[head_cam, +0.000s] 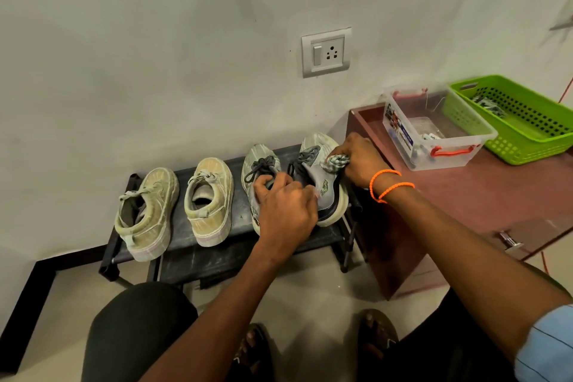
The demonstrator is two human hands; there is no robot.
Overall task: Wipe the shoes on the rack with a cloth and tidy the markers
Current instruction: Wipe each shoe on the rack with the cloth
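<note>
Shoes-wise, the grey sneaker (322, 186) at the rack's (217, 251) right end gets wiped: right hand (362, 161) clutches the balled cloth (338, 162) against it, left hand (286, 211) curls round its heel, probably toe next.

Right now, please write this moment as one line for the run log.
step: wiping shoes | right hand: presses cloth on tilted grey shoe | left hand: steadies it | tan shoes: on rack | markers: not identifiable
</note>
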